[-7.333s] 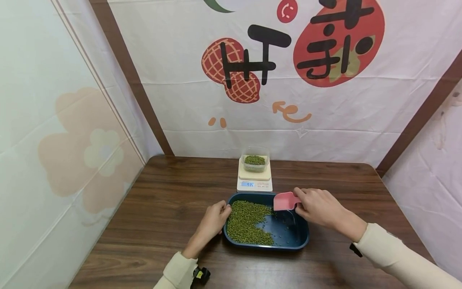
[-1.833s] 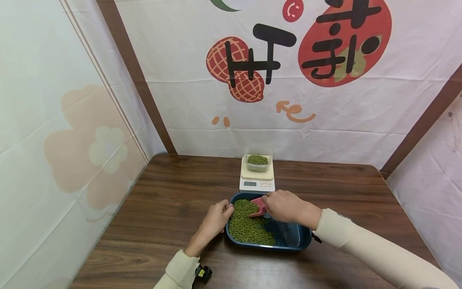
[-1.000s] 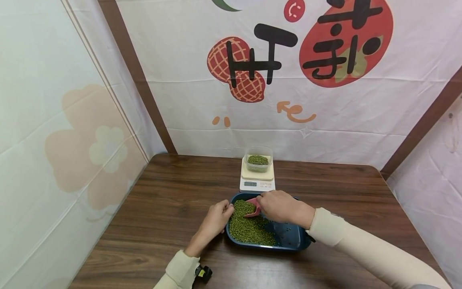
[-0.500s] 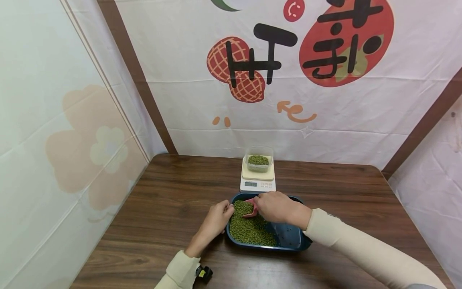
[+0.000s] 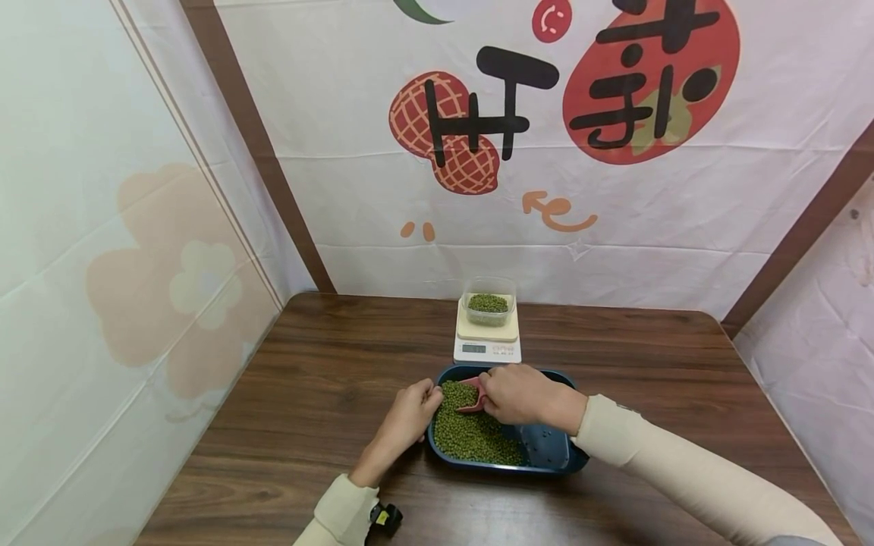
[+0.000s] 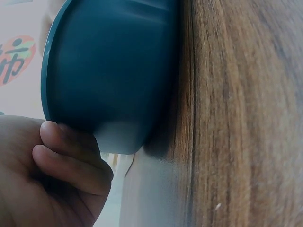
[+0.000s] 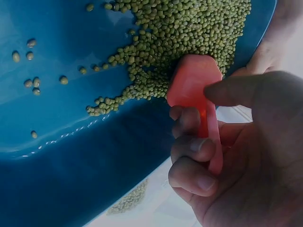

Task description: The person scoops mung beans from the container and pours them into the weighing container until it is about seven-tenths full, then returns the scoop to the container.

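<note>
A blue tray (image 5: 546,449) stands on the table, with mung beans (image 5: 474,440) heaped toward its left side and a few loose ones on the right. My left hand (image 5: 407,413) grips the tray's left rim; the left wrist view shows curled fingers (image 6: 71,163) against the tray's wall (image 6: 113,61). In my right hand (image 5: 522,393) is the handle of a pink scoop (image 5: 473,395). Its blade is down among the beans near the tray's far left corner. The right wrist view shows the scoop (image 7: 196,78) from behind, fingers wrapped round its handle, its mouth hidden.
Just behind the tray sits a white kitchen scale (image 5: 488,350), its display unlit. On it stands a clear plastic container (image 5: 488,317) holding some mung beans. A printed cloth (image 5: 355,189) hangs behind the brown table (image 5: 328,364).
Since the earliest frame, the scoop has gone from the tray's right side leftward into the beans, and the scale's lit display has gone dim. Lately it has edged slightly further left. My left hand stays put.
</note>
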The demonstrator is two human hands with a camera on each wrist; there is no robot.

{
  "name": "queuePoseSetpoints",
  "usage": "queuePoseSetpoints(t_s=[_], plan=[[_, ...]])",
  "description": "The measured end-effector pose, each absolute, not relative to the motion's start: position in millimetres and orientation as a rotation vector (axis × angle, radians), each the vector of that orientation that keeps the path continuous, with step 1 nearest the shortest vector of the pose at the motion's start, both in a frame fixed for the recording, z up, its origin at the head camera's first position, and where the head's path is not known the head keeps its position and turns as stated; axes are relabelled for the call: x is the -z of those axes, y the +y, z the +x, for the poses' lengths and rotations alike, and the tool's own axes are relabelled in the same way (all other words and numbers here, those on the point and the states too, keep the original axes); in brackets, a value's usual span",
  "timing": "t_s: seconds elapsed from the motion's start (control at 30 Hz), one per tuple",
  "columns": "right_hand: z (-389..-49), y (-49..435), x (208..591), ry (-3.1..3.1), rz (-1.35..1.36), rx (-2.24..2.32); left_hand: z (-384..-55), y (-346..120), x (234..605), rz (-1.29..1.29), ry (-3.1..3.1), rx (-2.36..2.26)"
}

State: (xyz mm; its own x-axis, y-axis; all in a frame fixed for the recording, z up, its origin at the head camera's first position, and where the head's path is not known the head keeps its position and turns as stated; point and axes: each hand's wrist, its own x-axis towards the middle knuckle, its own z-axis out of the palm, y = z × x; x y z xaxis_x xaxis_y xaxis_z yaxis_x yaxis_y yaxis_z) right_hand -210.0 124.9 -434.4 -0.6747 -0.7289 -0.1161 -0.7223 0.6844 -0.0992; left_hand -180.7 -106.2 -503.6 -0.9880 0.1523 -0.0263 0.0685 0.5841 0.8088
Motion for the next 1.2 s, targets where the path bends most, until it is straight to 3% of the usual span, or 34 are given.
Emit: queuePoseSetpoints(t_s=[1.2], plan=[[-212.1, 128.5, 449.5, 2.765, -1.236, 0.265, -180.7, -106.3, 503.9, 0.178, 2.696, -1.39]])
